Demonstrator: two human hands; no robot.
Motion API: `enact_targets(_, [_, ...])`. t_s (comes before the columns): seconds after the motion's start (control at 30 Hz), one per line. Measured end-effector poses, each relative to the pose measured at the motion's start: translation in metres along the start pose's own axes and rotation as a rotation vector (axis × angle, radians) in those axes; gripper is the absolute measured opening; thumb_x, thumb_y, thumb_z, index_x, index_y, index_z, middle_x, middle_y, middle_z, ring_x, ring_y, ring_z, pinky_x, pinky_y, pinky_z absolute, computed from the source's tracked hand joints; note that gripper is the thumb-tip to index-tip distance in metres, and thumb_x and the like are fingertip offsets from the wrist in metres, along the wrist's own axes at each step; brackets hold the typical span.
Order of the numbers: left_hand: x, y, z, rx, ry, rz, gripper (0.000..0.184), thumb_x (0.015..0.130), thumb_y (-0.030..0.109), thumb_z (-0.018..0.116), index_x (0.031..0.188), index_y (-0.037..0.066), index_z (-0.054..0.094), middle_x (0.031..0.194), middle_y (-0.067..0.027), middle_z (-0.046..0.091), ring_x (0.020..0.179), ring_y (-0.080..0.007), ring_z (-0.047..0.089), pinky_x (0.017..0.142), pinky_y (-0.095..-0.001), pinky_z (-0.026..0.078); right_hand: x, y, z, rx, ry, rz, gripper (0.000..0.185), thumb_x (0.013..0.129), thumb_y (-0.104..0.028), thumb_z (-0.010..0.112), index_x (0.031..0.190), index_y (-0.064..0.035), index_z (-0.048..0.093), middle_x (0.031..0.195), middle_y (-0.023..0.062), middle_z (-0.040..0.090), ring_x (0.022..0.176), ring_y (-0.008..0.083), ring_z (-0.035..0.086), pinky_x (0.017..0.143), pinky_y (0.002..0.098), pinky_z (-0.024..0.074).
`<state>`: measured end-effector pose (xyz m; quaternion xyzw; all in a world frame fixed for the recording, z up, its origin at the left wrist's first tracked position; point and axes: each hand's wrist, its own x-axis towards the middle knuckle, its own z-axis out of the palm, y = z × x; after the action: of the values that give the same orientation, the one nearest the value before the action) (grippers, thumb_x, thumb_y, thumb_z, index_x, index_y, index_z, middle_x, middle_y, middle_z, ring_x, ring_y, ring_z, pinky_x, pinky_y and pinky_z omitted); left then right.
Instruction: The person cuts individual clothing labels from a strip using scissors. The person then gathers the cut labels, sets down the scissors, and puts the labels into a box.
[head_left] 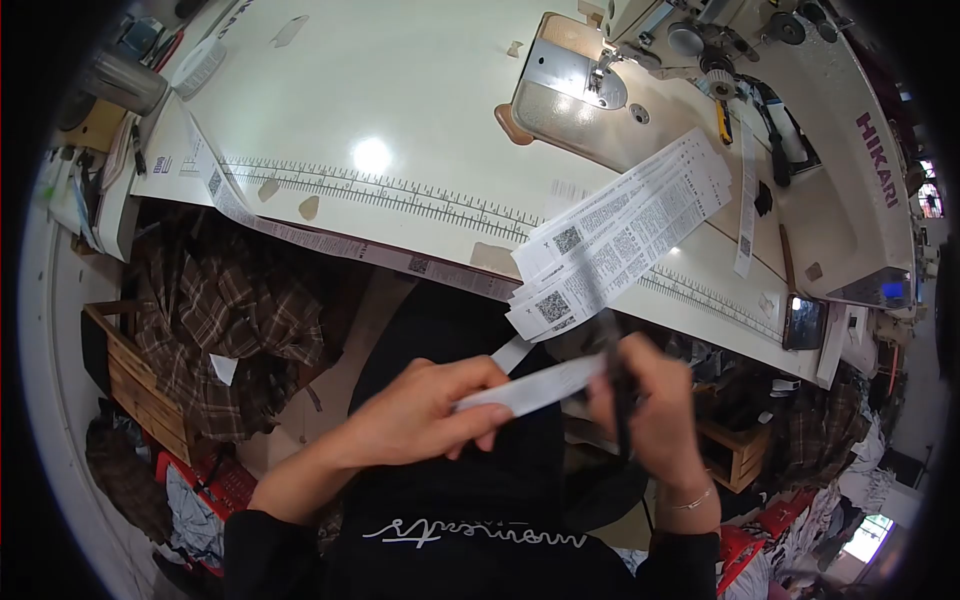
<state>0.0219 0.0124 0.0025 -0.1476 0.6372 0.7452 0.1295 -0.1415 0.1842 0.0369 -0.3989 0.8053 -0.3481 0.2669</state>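
My left hand (pixel 430 410) pinches a white label strip (pixel 530 390) between thumb and fingers, in front of my dark top. At the strip's other end, my right hand (pixel 655 400) is closed around dark scissors (pixel 622 390), blurred by motion. Its fingers also seem to touch the strip, but the blur hides the contact. Just above both hands, a fanned stack of printed care labels (pixel 630 225) with QR codes lies on the table's front edge. A long printed label ribbon (pixel 330 243) runs along that edge from the roll at upper left.
A sewing machine (pixel 575 75) stands at the back right of the white table (pixel 400 100), which has a printed ruler. A label roll (pixel 200 68) sits at upper left. Plaid cloth (pixel 230 330) hangs over a wooden crate (pixel 140 385). A phone (pixel 805 322) rests at the right edge.
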Motion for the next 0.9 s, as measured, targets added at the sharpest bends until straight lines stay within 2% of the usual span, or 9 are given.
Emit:
enact_targets(0.03, [-0.006, 0.001, -0.008, 0.023, 0.016, -0.015, 0.017, 0.091, 0.018, 0.058, 0.096, 0.002, 0.058, 0.064, -0.0026, 0.063, 0.045, -0.0074, 0.054, 0.042, -0.0211, 0.041, 0.003, -0.002, -0.011, -0.252, 0.123, 0.023, 0.019, 0.064, 0.004, 0.062, 0.08, -0.0024, 0.053, 0.062, 0.007, 0.049, 0.054, 0.0167, 0.052, 0.054, 0.0281, 0.043])
enact_targets(0.07, [-0.013, -0.002, -0.016, 0.008, 0.04, -0.053, 0.017, 0.091, 0.018, 0.058, 0.095, 0.001, 0.059, 0.064, -0.0026, 0.063, 0.045, -0.0067, 0.054, 0.042, -0.0204, 0.041, 0.011, 0.007, -0.018, -0.32, 0.323, -0.038, 0.014, 0.072, -0.003, 0.064, 0.076, -0.0021, 0.051, 0.057, 0.0058, 0.042, 0.051, 0.0111, 0.039, 0.047, 0.027, 0.0346])
enact_targets(0.1, [-0.018, -0.004, -0.024, -0.005, 0.062, -0.09, 0.017, 0.091, 0.018, 0.057, 0.094, 0.001, 0.06, 0.064, -0.0026, 0.063, 0.046, -0.006, 0.053, 0.042, -0.0198, 0.041, 0.019, 0.014, -0.03, -0.462, 0.433, -0.076, 0.024, 0.062, 0.004, 0.061, 0.084, -0.0042, 0.054, 0.063, 0.0072, 0.051, 0.054, 0.0213, 0.052, 0.054, 0.0311, 0.0436])
enact_targets(0.17, [-0.023, -0.003, -0.028, -0.013, 0.123, -0.096, 0.018, 0.092, 0.018, 0.057, 0.093, 0.0, 0.061, 0.064, -0.0023, 0.063, 0.046, -0.0044, 0.052, 0.042, -0.0183, 0.039, 0.037, 0.029, -0.049, -0.733, 0.654, -0.181, 0.021, 0.069, 0.001, 0.067, 0.086, -0.0044, 0.055, 0.069, 0.0074, 0.057, 0.059, 0.0206, 0.057, 0.055, 0.0323, 0.0452])
enact_targets(0.37, [0.0, -0.005, -0.018, -0.171, 0.297, -0.053, 0.019, 0.092, 0.018, 0.057, 0.095, 0.0, 0.061, 0.064, -0.0023, 0.062, 0.046, -0.0032, 0.05, 0.042, -0.0168, 0.037, 0.041, 0.047, -0.059, -0.899, 0.761, -0.162, 0.032, 0.069, -0.006, 0.073, 0.097, -0.0032, 0.058, 0.078, 0.0091, 0.062, 0.062, 0.0243, 0.058, 0.056, 0.0321, 0.0465])
enact_targets(0.43, [0.004, -0.006, -0.018, -0.184, 0.297, -0.05, 0.02, 0.093, 0.019, 0.056, 0.096, -0.001, 0.061, 0.064, -0.0023, 0.061, 0.046, -0.0031, 0.049, 0.042, -0.0167, 0.037, 0.018, 0.036, -0.048, -0.661, 0.641, -0.083, 0.03, 0.068, -0.006, 0.073, 0.094, -0.0032, 0.058, 0.071, 0.0087, 0.058, 0.057, 0.0202, 0.055, 0.054, 0.0302, 0.0448])
enact_targets(0.5, [0.005, -0.008, -0.017, -0.193, 0.292, -0.053, 0.02, 0.093, 0.019, 0.056, 0.096, -0.001, 0.061, 0.064, -0.0024, 0.061, 0.046, -0.003, 0.049, 0.042, -0.0166, 0.037, -0.011, 0.024, -0.036, -0.295, 0.276, 0.088, 0.02, 0.07, -0.006, 0.072, 0.081, -0.0031, 0.056, 0.059, 0.0051, 0.046, 0.052, 0.0129, 0.045, 0.05, 0.0264, 0.039])
enact_targets(0.67, [0.006, -0.012, -0.015, -0.264, 0.338, -0.045, 0.021, 0.094, 0.019, 0.056, 0.097, 0.0, 0.061, 0.062, -0.002, 0.06, 0.046, -0.0032, 0.049, 0.042, -0.0165, 0.037, -0.04, 0.036, -0.017, 0.098, -0.529, 0.203, 0.039, 0.07, -0.029, 0.078, 0.086, -0.0026, 0.054, 0.067, 0.0107, 0.055, 0.058, 0.027, 0.054, 0.054, 0.0346, 0.0418])
enact_targets(0.9, [0.006, -0.009, -0.008, -0.296, 0.309, -0.013, 0.023, 0.094, 0.018, 0.056, 0.105, -0.002, 0.061, 0.072, -0.0027, 0.061, 0.056, -0.0035, 0.055, 0.043, -0.0164, 0.04, -0.032, 0.038, 0.012, 0.161, -0.579, 0.261, 0.045, 0.078, -0.038, 0.072, 0.096, -0.004, 0.048, 0.07, 0.0121, 0.053, 0.063, 0.0306, 0.054, 0.058, 0.0388, 0.041])
